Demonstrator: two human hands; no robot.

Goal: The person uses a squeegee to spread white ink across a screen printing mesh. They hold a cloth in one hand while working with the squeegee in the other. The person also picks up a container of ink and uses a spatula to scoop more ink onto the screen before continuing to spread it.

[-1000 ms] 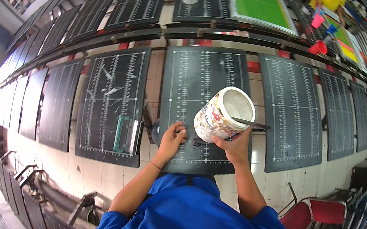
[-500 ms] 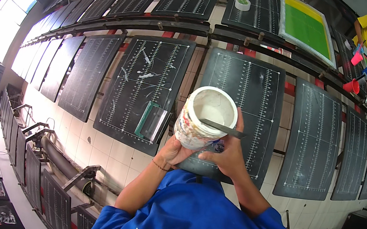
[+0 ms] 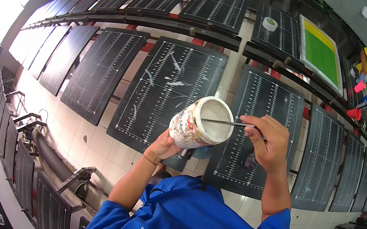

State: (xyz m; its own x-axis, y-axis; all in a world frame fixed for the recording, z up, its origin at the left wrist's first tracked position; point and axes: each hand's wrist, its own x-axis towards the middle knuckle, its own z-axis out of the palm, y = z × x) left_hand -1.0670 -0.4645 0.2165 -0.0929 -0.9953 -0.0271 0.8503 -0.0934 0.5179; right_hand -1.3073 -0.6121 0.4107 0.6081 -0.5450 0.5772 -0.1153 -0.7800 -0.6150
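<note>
While the long run of dark boards (image 3: 168, 92) stretched away on racks below, nothing carried the work itself: the tub (image 3: 201, 123) hung in the air above the board streaked with white smears, near that board's lower right corner. The left hand (image 3: 164, 146) was clamped under the tub's base, tilting its open white mouth up and toward the right. The right hand (image 3: 268, 141) sat just to the right of the rim, fingers pinched together on a thin blade (image 3: 224, 121). That blade lay level, its long axis running left from the right hand across the tub's mouth, tip near the far rim.
</note>
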